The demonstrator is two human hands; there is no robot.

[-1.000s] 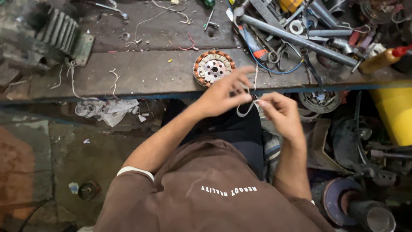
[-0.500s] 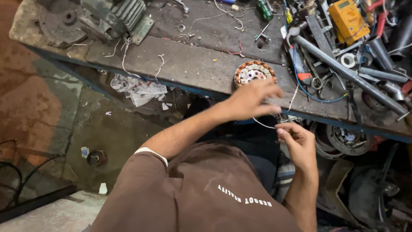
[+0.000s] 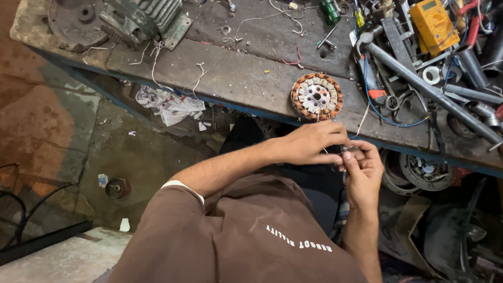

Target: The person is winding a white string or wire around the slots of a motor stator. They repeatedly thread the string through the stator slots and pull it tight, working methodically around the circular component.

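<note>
Nearest, below the table edge and over the lap: left hand [image 3: 309, 142] and right hand [image 3: 361, 170] brought together, fingertips meeting, pinching a thin pale wire [image 3: 362, 119] between them. Left hand curled, thumb and forefinger pressed on the strand; right hand likewise closed, fingers bunched at the same spot. Exact grip point partly hidden behind the knuckles.

Wire itself: very light, thin, limp yet springy, likely to kink or snap if bent sharply or tugged hard; smooth coating probably slippery, so best held close to the working end, tip to tip, with short slack. Running up from the hands toward the table edge.

Just beyond, on the table near its front edge: round motor stator [image 3: 316, 96], copper windings around a pale perforated hub. Judged heavy for its size and rigid, but windings delicate; safer taken by the outer rim or the hub, not by the coils.

Further right: long grey metal pipe [image 3: 429, 91] among pliers and loose tools, a yellow multimeter [image 3: 434, 20] behind. Far left: finned grey motor housing [image 3: 141, 15] on the worn table [image 3: 236, 78].
</note>
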